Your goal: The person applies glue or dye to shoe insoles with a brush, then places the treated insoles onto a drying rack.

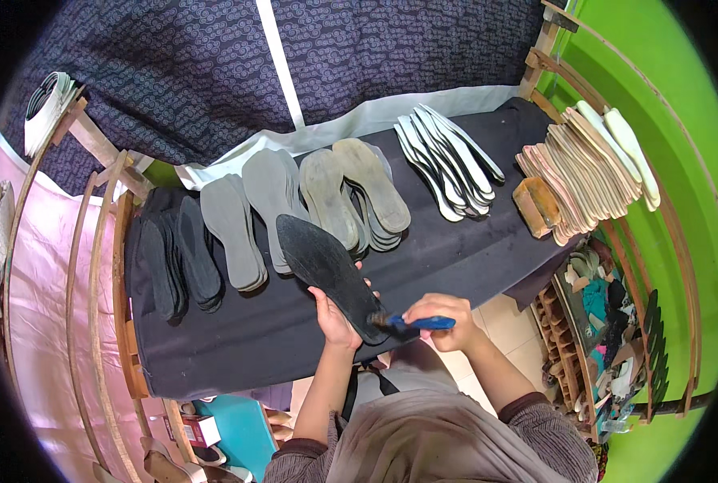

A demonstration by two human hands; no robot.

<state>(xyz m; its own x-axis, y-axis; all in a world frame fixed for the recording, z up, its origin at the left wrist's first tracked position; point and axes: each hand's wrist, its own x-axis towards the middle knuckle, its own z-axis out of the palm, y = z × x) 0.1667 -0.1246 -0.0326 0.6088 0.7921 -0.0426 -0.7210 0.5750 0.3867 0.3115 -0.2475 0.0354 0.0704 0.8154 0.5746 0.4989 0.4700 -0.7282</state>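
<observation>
My left hand (pixel 337 320) grips a black shoe sole (pixel 325 270) from beneath, thumb along its left edge and fingertips showing at the right edge. The sole slants above the front of the table, broad end away from me and heel end close to my body. A brush with a blue handle (pixel 425 323) is pinched in my right hand (pixel 443 316). Its dark bristle end reaches the heel end of the sole. Behind the sole lie stacks of grey soles (pixel 234 229), and further left are stacks of black soles (pixel 196 249).
A dark cloth covers the table (pixel 447 253). White-and-black strips (pixel 447 161) lie at the back, with a pile of beige insoles (pixel 588 173) and a brown block (pixel 536 207) at right. Below right stands a wooden rack (pixel 564 354) beside cloth scraps; at lower left is a teal surface (pixel 238 435).
</observation>
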